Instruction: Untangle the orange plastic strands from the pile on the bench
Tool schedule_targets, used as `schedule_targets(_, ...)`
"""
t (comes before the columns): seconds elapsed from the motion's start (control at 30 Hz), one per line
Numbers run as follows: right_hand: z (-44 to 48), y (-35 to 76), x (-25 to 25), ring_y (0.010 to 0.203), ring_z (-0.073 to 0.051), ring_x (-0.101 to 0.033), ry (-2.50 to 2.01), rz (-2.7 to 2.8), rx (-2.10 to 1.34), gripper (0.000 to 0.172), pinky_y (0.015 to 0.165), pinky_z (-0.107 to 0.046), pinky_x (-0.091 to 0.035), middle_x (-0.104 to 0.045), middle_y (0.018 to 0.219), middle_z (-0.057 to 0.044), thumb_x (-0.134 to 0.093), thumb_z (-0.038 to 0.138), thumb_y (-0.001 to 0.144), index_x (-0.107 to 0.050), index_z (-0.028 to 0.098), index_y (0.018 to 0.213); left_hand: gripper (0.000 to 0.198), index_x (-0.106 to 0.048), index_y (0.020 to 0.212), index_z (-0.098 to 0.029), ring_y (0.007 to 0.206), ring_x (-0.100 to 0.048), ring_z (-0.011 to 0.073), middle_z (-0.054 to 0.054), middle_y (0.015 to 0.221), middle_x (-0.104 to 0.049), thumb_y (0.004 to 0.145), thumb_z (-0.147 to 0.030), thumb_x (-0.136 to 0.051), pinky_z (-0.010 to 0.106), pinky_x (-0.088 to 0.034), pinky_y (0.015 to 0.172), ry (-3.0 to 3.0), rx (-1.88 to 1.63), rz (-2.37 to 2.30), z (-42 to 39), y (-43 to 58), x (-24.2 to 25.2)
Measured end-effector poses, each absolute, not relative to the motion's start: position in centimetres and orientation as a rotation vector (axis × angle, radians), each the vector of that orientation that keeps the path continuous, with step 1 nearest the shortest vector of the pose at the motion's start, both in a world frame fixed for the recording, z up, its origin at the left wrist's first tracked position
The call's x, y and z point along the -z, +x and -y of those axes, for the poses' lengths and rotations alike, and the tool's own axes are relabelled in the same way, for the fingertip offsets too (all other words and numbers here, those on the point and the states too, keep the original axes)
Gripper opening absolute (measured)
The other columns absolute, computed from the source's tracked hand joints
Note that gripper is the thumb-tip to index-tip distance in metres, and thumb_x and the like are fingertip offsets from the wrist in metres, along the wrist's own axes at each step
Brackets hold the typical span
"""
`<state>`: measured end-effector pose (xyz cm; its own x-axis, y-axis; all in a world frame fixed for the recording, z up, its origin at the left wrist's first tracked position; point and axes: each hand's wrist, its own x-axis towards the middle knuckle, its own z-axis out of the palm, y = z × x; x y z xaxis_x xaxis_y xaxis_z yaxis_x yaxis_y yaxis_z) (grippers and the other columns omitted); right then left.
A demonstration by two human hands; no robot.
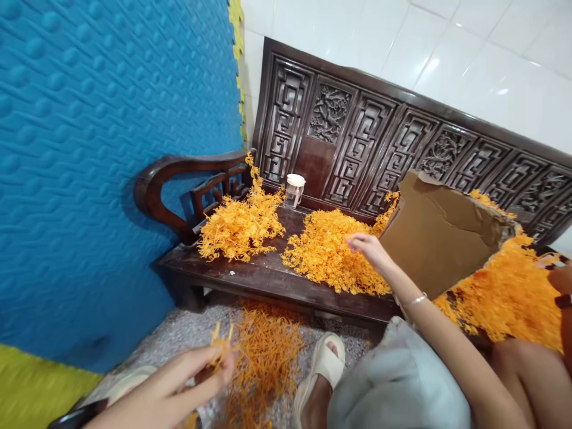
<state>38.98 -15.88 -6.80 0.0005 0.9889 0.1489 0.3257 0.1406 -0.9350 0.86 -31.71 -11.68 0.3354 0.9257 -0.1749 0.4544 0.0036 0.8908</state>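
Note:
My left hand [196, 375] is low in the view, above the floor, its fingers closed around a thin, branched orange piece [221, 342] that looks like plastic. Over the middle heap of small orange pieces [335, 250] on the dark wooden bench, my right hand [367, 245] has its fingertips pinched together. Whatever it holds is too small to make out against the orange behind. Another orange heap [241, 229], of branched pieces, lies by the bench's armrest. Below my left hand, many thin orange strips [268, 345] are scattered on the floor.
A cardboard sheet or box [440, 229] stands tilted on the bench [263, 271], right of the middle heap. Beyond it is a larger orange heap [513, 292], with another person's hand [560, 279] at its edge. A white-lidded clear jug [294, 192] stands near the backrest. Blue matting [89, 179] is on the left.

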Motion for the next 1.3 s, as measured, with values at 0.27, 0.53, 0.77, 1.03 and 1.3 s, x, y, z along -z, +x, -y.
schedule_targets(0.27, 11.6, 37.9, 3.9, 0.051, -0.008, -0.055, -1.282, 0.884, -0.735, 0.026, 0.05, -0.017, -0.043, -0.061, 0.059, 0.001, -0.056, 0.013, 0.063, -0.051, 0.014, 0.089, 0.025, -0.063, 0.089, -0.021, 0.076, -0.059, 0.0169, 0.001, 0.077, -0.063, 0.083, -0.038, -0.045, 0.027, -0.046, 0.073, 1.621, -0.704, -0.841, 27.8, 4.6, 6.8)
schedule_targets(0.53, 17.4, 30.2, 6.4, 0.058, -0.01, -0.055, -1.157, 1.639, -1.077, 0.015, 0.06, -0.024, -0.046, -0.062, 0.064, -0.001, -0.056, 0.024, 0.069, -0.063, 0.013, 0.076, 0.037, -0.061, 0.106, -0.022, 0.089, -0.06, 0.0211, 0.005, 0.095, -0.065, 0.082, -0.047, -0.048, 0.037, -0.045, 0.085, 1.369, -0.843, -0.922, 26.4, 5.6, 5.1)
schedule_targets(0.77, 22.0, 25.8, 3.6, 0.071, -0.01, -0.054, -0.905, 2.363, -0.975, 0.026, 0.069, -0.024, -0.043, -0.061, 0.075, -0.001, -0.053, 0.038, 0.083, -0.063, 0.014, 0.081, 0.038, -0.057, 0.109, -0.021, 0.086, -0.059, 0.0206, 0.005, 0.091, -0.062, 0.083, -0.047, -0.046, 0.039, -0.049, 0.081, 1.249, -0.923, -0.87, 26.1, 5.9, 4.8)
schedule_targets(1.03, 21.7, 25.5, 4.3, 0.065, -0.009, -0.054, -0.87, 2.613, -0.924, 0.021, 0.065, -0.021, -0.042, -0.062, 0.074, -0.002, -0.051, 0.029, 0.085, -0.063, 0.012, 0.085, 0.028, -0.056, 0.102, -0.02, 0.073, -0.059, 0.0147, 0.0, 0.082, -0.061, 0.08, -0.038, -0.055, 0.032, -0.048, 0.075, 1.29, -1.029, -0.84, 25.9, 5.8, 4.3)
schedule_targets(1.3, 21.9, 25.9, 4.3, 0.057, -0.009, -0.05, -1.034, 2.137, -0.922, 0.027, 0.058, -0.022, -0.041, -0.054, 0.06, 0.001, -0.05, 0.039, 0.084, -0.059, 0.015, 0.078, 0.057, -0.041, 0.114, -0.024, 0.09, -0.057, 0.0152, -0.002, 0.09, -0.061, 0.066, -0.028, -0.07, 0.033, -0.04, 0.089, 1.174, -1.23, -0.927, 25.4, 5.7, 4.4)
